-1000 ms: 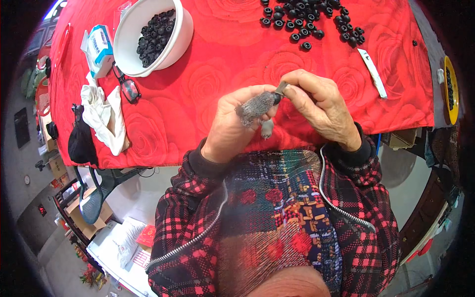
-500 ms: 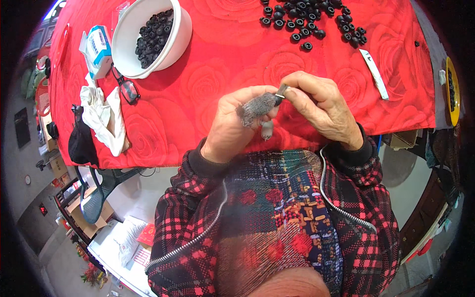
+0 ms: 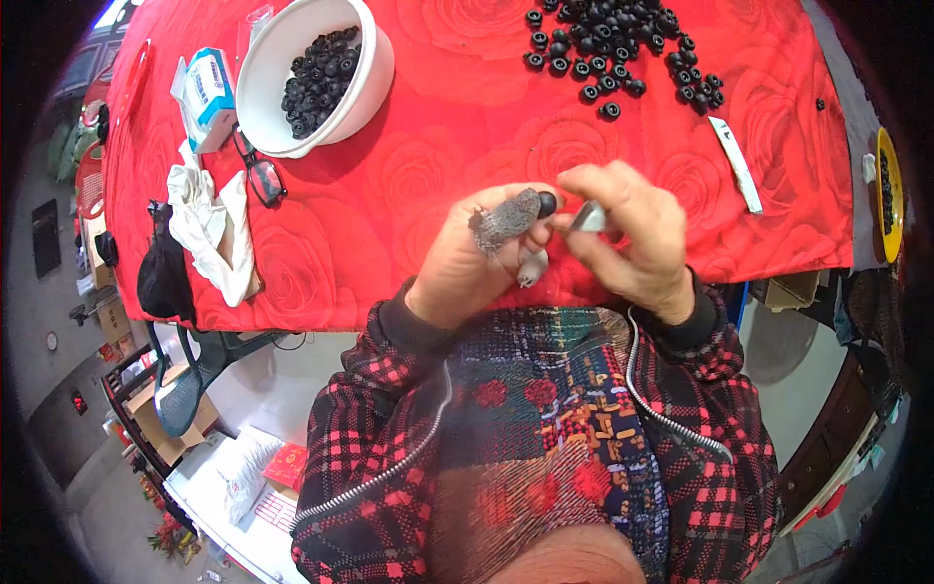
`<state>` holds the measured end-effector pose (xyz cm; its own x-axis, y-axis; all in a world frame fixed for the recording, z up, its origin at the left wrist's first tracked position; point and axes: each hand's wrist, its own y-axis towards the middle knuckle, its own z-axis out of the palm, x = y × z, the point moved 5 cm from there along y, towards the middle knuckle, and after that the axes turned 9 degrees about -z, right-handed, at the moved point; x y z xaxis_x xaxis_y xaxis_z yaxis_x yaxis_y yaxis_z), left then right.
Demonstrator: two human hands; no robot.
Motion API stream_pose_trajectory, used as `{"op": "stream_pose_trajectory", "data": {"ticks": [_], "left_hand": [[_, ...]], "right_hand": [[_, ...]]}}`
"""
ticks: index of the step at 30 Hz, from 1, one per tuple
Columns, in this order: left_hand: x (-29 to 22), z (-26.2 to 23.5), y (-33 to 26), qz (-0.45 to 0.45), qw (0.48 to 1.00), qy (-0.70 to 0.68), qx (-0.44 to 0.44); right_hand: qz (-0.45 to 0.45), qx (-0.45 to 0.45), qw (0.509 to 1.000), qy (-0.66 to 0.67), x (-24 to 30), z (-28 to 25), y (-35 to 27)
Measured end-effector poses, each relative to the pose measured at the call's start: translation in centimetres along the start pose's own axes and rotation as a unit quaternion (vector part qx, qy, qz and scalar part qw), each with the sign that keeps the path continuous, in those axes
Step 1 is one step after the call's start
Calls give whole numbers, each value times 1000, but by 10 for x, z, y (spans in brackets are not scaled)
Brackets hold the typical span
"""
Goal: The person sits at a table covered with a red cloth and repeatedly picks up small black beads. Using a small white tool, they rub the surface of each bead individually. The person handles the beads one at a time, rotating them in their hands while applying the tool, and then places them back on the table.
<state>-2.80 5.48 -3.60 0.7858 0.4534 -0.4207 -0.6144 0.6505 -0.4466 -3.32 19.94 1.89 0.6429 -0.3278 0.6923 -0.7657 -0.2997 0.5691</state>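
Small black round part (image 3: 548,202): it sat pinched at the tips of the left hand's fingers, raised just above the near edge of the tabletop, in front of the person's chest.
Left hand (image 3: 477,263): its fingers were closed on the black part; grey knitted finger covers (image 3: 504,222) showed on the thumb or forefinger, and another grey tip pointed down below.
Right hand (image 3: 632,234): its fingers were curled tight around a small grey metal tool (image 3: 589,217), whose tip was right beside the black part; whether it touched I could not tell.
Red rose-patterned cloth on the tabletop (image 3: 457,146): it lay under both hands and covered the whole surface.
Loose heap of small black parts (image 3: 623,49): spread at the far side, well apart from the hands.
White round bowl (image 3: 375,73): far left, holding more black parts.
Dark-framed glasses (image 3: 261,175): just beside the bowl, nearer the edge.
Crumpled white rag (image 3: 209,229): draped at the left edge of the cloth.
White flat strip (image 3: 736,164): on the right, near the heap.
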Motion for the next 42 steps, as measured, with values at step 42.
{"op": "stream_pose_trajectory", "data": {"ticks": [42], "left_hand": [[-103,13,88,412,518,732,-159]], "right_hand": [[67,-5,996,-65,-36,10,-23]]}}
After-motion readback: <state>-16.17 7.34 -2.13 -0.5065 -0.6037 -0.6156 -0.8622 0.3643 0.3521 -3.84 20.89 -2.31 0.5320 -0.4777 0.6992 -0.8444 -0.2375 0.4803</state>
